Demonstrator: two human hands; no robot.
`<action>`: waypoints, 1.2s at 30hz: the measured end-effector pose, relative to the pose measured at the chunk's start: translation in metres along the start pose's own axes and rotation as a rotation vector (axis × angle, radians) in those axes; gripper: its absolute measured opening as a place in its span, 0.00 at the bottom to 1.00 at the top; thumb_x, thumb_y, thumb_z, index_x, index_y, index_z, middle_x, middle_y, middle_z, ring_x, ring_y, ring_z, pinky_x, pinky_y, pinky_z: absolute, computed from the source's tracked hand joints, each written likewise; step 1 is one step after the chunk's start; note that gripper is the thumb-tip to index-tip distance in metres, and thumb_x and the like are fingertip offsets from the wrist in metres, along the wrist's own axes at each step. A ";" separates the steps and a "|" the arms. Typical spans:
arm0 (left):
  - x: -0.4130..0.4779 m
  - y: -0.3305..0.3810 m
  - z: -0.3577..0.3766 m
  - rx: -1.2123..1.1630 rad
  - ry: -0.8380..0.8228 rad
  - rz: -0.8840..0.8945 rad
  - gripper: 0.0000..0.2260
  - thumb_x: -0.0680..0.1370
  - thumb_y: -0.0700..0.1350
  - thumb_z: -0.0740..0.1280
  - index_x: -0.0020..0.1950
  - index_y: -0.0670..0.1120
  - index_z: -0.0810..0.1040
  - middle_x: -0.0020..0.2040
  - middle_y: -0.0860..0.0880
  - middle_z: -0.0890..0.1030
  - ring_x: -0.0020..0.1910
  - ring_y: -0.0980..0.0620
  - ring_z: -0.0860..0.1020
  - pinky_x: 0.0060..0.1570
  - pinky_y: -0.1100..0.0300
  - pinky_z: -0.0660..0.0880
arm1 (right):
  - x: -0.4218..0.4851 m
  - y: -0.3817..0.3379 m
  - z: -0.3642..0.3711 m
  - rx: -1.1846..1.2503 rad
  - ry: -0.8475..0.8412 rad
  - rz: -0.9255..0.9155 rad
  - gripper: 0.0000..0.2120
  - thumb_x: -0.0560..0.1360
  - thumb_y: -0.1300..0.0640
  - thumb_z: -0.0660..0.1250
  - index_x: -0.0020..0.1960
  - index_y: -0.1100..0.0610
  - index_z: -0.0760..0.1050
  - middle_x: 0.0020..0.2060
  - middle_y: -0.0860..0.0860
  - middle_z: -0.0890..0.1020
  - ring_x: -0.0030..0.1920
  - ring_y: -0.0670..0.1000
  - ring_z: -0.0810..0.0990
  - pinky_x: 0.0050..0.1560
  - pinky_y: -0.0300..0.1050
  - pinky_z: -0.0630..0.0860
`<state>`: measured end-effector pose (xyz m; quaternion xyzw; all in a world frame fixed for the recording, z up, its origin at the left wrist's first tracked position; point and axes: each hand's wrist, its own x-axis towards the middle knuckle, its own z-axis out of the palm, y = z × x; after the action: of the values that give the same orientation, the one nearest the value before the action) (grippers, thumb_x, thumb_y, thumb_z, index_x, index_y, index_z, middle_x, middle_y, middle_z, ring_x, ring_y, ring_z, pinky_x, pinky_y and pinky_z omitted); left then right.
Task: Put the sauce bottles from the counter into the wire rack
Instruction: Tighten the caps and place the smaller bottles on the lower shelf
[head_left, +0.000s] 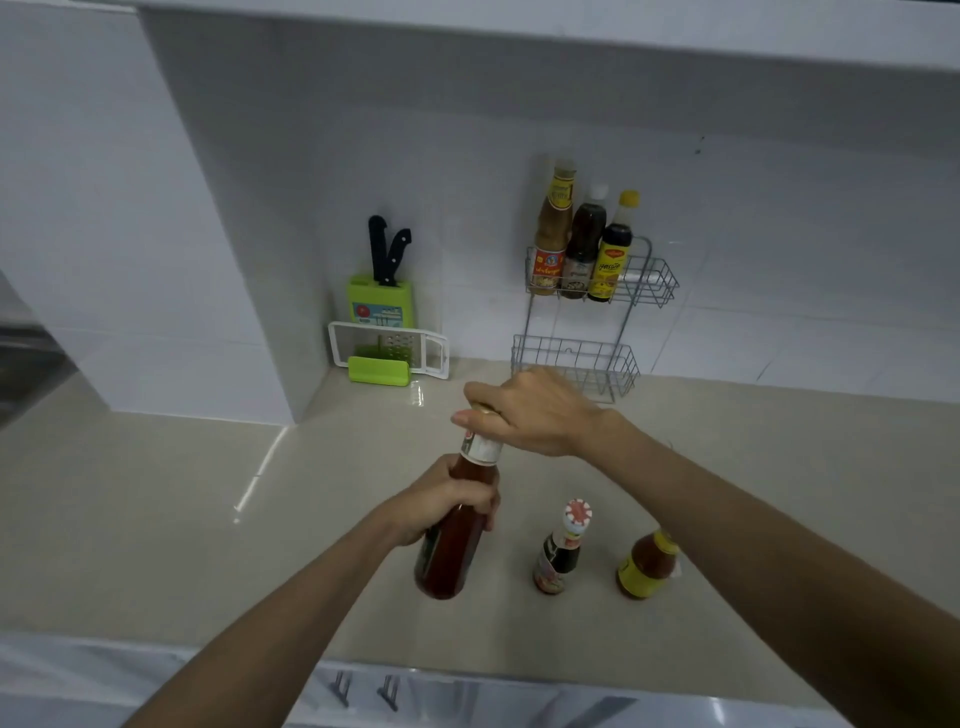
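Fingers (470, 499) L hand (441, 506) grip red bottle (452, 551) | R hand (530, 413) on cap

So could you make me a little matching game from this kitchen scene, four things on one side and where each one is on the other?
Things:
1. Tall red sauce bottle
2. Small dark bottle with red-and-white cap
3. Dark bottle with yellow cap and yellow label
4. Two black-handled knives

Places:
A. Upper shelf of the wire rack
B. In the green holder by the wall
C. Standing on the beige counter
D. Held by both hands, left hand on the body, right hand over the cap

Pairs: 1-D, 2-C, 3-A, 4-B
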<state>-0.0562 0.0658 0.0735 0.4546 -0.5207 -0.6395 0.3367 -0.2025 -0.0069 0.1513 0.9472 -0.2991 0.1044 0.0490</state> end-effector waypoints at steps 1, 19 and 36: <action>-0.005 0.006 -0.006 -0.038 -0.154 -0.018 0.08 0.60 0.34 0.65 0.39 0.38 0.72 0.31 0.41 0.74 0.31 0.44 0.75 0.40 0.55 0.73 | -0.004 0.002 -0.005 -0.011 0.000 -0.102 0.21 0.77 0.34 0.44 0.47 0.51 0.63 0.28 0.49 0.72 0.28 0.53 0.70 0.32 0.46 0.68; 0.056 0.039 0.023 0.320 0.426 -0.021 0.23 0.65 0.50 0.77 0.55 0.50 0.72 0.48 0.48 0.82 0.49 0.48 0.81 0.47 0.56 0.76 | 0.020 0.064 -0.014 0.744 -0.003 0.640 0.17 0.72 0.46 0.64 0.31 0.57 0.72 0.31 0.50 0.75 0.32 0.50 0.71 0.32 0.43 0.65; 0.176 0.008 0.021 0.295 0.319 -0.082 0.33 0.60 0.48 0.80 0.64 0.49 0.75 0.56 0.51 0.83 0.56 0.53 0.80 0.57 0.57 0.78 | -0.010 0.166 0.041 1.068 0.004 0.745 0.16 0.67 0.49 0.77 0.52 0.50 0.77 0.47 0.47 0.82 0.48 0.48 0.82 0.43 0.49 0.84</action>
<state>-0.1392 -0.0874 0.0415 0.6151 -0.5298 -0.4897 0.3182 -0.2993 -0.1429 0.1139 0.6740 -0.5141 0.2505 -0.4676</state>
